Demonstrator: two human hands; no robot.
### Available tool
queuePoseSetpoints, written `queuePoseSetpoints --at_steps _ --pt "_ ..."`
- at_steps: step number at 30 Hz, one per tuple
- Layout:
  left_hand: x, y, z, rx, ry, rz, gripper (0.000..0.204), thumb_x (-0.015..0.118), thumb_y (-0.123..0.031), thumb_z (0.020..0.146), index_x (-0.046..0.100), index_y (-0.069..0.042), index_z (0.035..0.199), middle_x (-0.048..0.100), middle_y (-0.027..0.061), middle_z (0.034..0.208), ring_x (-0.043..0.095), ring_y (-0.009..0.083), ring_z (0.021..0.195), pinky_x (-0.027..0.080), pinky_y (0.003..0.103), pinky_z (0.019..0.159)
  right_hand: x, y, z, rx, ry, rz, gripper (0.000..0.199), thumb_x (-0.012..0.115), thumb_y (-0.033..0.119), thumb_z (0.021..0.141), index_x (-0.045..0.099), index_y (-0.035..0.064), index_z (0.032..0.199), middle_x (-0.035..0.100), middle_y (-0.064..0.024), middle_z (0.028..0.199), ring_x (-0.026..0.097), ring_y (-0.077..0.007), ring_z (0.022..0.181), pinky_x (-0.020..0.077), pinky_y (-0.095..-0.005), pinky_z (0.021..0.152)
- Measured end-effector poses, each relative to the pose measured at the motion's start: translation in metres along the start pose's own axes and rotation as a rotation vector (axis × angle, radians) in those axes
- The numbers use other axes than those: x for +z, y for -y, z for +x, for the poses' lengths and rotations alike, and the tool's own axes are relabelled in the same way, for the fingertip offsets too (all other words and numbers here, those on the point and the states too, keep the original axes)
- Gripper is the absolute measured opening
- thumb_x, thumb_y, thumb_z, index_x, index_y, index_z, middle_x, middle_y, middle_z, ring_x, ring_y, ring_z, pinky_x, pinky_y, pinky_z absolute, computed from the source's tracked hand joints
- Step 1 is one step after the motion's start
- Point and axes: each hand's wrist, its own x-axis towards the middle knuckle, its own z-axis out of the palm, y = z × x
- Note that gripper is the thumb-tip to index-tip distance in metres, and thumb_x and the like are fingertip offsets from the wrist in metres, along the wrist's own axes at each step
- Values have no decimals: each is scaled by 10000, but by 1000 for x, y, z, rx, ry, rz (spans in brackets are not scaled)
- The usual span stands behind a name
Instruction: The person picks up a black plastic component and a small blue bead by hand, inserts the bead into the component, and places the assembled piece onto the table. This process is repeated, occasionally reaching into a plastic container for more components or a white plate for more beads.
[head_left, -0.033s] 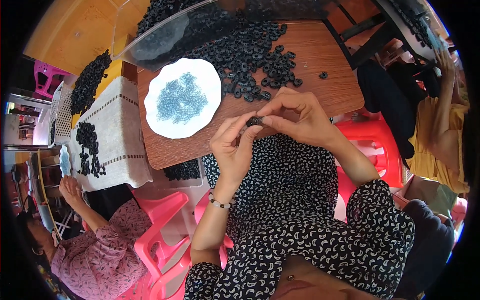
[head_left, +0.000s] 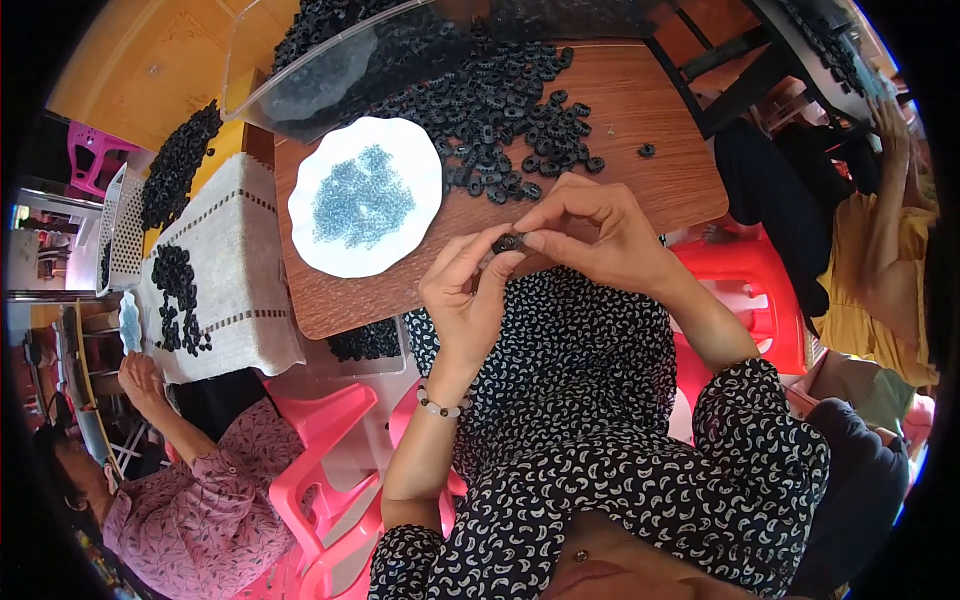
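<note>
A small black plastic piece (head_left: pixel 509 243) is pinched between the thumb and fingers of my left hand (head_left: pixel 466 292), just past the near edge of the table. At its right end, the thumb and forefinger of my right hand (head_left: pixel 605 238) close on the same piece. Whether a tiny bead is also between those fingertips is too small to tell. Left of my hands, a white scalloped plate (head_left: pixel 303 240) holds a spread of tiny clear bluish beads (head_left: pixel 365 198). Many loose black plastic pieces (head_left: pixel 520 125) lie heaped behind my hands.
A clear bin (head_left: pixel 300 112) of black pieces stands at the table's far side. One stray piece (head_left: pixel 647 151) lies on the brown tabletop (head_left: pixel 660 190). At left, a person in pink sits by a cloth-covered table (head_left: pixel 225 270); another person in yellow is at right. Red stool (head_left: pixel 745 290), pink chair (head_left: pixel 320 440).
</note>
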Motion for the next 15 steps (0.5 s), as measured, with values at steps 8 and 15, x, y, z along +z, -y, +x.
queuePoseSetpoints --at_steps 8,15 --pt "0 -4 1 43 -10 99 280 773 5 874 751 -4 1153 701 53 1014 624 78 816 488 204 681 -4 -3 1 -85 -4 -54 163 788 15 850 778 23 1012 683 -24 886 572 -96 860 465 -245 728" --pt "-1 -2 -1 82 49 220 300 746 34 890 721 41 1190 691 73 1059 630 102 914 505 211 779 0 -5 -2 23 -49 82 157 789 63 852 762 20 1001 684 -63 856 637 -96 798 526 -252 690"
